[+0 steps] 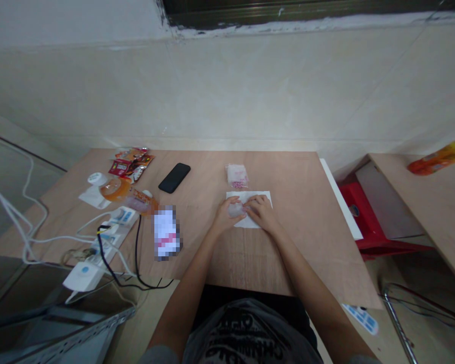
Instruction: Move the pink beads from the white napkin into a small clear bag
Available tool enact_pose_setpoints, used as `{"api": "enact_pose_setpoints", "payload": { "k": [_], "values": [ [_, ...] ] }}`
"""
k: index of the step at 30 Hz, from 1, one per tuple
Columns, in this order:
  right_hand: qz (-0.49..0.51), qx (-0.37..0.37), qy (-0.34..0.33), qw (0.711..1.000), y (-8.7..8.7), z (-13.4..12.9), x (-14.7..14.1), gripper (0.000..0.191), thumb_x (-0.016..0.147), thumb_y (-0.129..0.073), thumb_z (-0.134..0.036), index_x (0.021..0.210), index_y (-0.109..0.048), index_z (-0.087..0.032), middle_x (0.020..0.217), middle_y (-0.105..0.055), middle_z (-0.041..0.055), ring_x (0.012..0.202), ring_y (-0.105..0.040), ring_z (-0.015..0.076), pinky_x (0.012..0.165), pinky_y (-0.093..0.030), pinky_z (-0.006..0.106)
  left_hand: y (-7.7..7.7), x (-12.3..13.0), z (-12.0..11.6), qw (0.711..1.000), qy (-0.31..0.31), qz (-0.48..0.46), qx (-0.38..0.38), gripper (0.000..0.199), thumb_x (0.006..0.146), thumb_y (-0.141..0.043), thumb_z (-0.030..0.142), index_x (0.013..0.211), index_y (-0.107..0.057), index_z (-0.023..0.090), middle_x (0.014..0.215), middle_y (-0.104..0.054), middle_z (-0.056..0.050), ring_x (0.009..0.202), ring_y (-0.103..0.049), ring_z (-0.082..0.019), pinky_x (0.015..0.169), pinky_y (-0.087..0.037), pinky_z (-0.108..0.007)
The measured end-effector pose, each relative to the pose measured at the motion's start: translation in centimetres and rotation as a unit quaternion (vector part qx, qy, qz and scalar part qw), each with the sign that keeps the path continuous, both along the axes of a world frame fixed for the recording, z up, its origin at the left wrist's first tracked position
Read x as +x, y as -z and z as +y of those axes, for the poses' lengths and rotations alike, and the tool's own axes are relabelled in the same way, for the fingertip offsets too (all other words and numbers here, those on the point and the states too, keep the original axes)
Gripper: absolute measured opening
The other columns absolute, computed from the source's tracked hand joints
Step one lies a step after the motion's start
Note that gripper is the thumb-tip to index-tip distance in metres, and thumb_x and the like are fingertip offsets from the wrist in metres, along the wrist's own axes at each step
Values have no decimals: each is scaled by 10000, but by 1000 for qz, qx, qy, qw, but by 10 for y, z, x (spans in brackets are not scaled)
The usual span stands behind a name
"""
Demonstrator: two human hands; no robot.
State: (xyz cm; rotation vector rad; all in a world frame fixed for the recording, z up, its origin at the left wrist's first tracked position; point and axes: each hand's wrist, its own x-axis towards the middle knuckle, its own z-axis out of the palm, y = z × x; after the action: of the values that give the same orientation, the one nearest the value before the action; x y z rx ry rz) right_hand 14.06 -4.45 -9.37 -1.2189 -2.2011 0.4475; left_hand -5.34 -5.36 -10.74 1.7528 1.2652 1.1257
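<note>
A white sheet of paper (252, 221) lies flat on the wooden table (307, 227), under both hands. On it is a small translucent piece (235, 209), too faint to make out fully. My left hand (226, 216) rests at the sheet's left side, fingers apart around that piece and touching it. From the right, my right hand (261, 211) lies over the sheet with its fingertips at the piece's right edge; whether it grips anything is not clear. Just behind the sheet sits a clear packet (237, 175) with white and pink contents.
At the left are a black phone (175, 178), snack packets (132, 164), an orange drink bottle (127, 194) lying tilted, a blurred-out lit device (167, 233) and a power strip (102, 250) with cables. A red stool (358, 215) stands right of the table.
</note>
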Motion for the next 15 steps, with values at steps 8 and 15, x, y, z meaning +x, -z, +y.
{"api": "enact_pose_setpoints", "payload": {
  "k": [8, 15],
  "values": [
    [-22, 6, 87, 996, 8, 3, 2, 239, 920, -536, -339, 1066, -690, -230, 1067, -627, 86, 1021, -496, 256, 911, -396, 409, 1, 0, 1, 1000, -9, 2, -10, 647, 627, -824, 323, 1211, -558, 245, 1105, -688, -69, 1058, -643, -231, 994, -481, -408],
    [-34, -4, 88, 995, 7, 2, 0, 248, 894, -580, -383, 1059, -694, -237, 1070, -623, 86, 1029, -492, 272, 887, -403, 409, 3, 0, 1, 1000, -8, -2, -7, 652, 631, -823, 324, 1220, -554, 249, 1114, -687, -76, 1061, -642, -236, 990, -480, -417]
  ]
}}
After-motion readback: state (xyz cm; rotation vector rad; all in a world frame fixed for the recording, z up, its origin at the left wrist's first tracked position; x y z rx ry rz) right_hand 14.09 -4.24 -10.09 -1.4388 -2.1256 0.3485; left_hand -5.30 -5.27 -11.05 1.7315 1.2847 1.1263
